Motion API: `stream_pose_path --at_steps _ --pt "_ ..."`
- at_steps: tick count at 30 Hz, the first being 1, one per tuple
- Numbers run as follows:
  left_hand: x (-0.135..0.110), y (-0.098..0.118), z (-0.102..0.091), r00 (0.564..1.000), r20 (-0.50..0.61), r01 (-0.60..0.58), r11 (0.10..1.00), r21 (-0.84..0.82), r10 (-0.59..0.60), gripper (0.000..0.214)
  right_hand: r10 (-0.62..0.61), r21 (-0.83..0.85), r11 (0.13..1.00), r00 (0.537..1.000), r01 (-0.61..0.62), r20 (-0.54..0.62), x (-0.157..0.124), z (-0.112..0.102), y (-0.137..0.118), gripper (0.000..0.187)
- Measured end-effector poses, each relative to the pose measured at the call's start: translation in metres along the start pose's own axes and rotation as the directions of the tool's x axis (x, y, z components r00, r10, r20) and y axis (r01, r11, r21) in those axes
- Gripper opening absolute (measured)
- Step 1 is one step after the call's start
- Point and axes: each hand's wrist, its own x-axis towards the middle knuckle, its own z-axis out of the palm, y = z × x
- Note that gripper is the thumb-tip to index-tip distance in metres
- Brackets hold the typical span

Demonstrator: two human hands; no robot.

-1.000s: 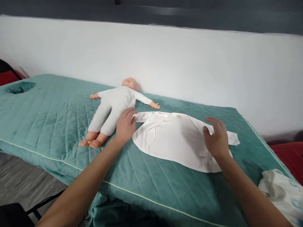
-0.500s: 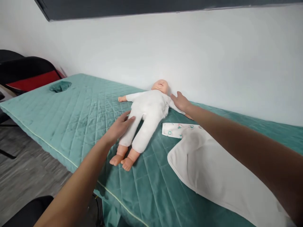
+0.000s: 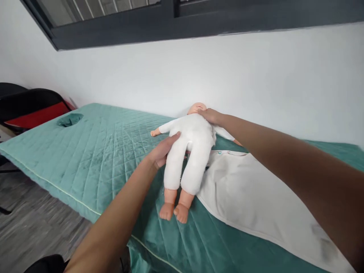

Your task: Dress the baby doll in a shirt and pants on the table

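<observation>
A baby doll (image 3: 191,132) with a soft white cloth body lies face up, its bare feet towards me. My left hand (image 3: 165,149) grips the thigh on the left, thumb on top and fingers passing underneath. At the neck and shoulder, my right hand (image 3: 212,115) holds the doll, with some of its fingers hidden behind it. A pale garment (image 3: 250,193) is spread on the right, partly under my right forearm and touching the doll's leg. Its printed edge shows only in part.
A green quilted cover (image 3: 108,159) with a hole (image 3: 70,120) at the far left lies over the bed. Behind it stands a white wall (image 3: 270,83) under a dark window frame (image 3: 119,36). Black and red chairs (image 3: 36,110) stand at the left.
Both hands have closed on the doll, the right one moving in to its neck. The doll has shifted right, its legs now against the garment. The view has tilted up.
</observation>
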Motion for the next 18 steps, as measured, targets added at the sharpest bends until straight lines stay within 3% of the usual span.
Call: stream_pose_path --at_steps 4,9,14,18 --pt "-0.004 -0.007 0.08 0.992 0.122 -0.018 0.998 -0.063 0.025 0.056 0.139 -0.062 0.989 0.99 -0.137 0.038 -0.045 -0.077 0.047 0.07" --pt "-0.011 -0.043 0.167 0.96 0.278 0.014 0.993 -0.119 0.02 0.057 0.261 -0.149 0.956 0.965 -0.254 0.032 -0.128 -0.153 0.109 0.067" --pt "-0.021 -0.079 0.219 0.951 0.309 0.06 0.988 -0.143 -0.013 0.062 0.315 -0.216 0.926 0.949 -0.311 -0.017 -0.185 -0.174 0.141 0.065" --pt "-0.021 -0.095 0.226 0.961 0.278 0.025 0.991 -0.128 0.012 0.064 0.321 -0.268 0.905 0.944 -0.329 -0.075 -0.196 -0.169 0.146 0.063"
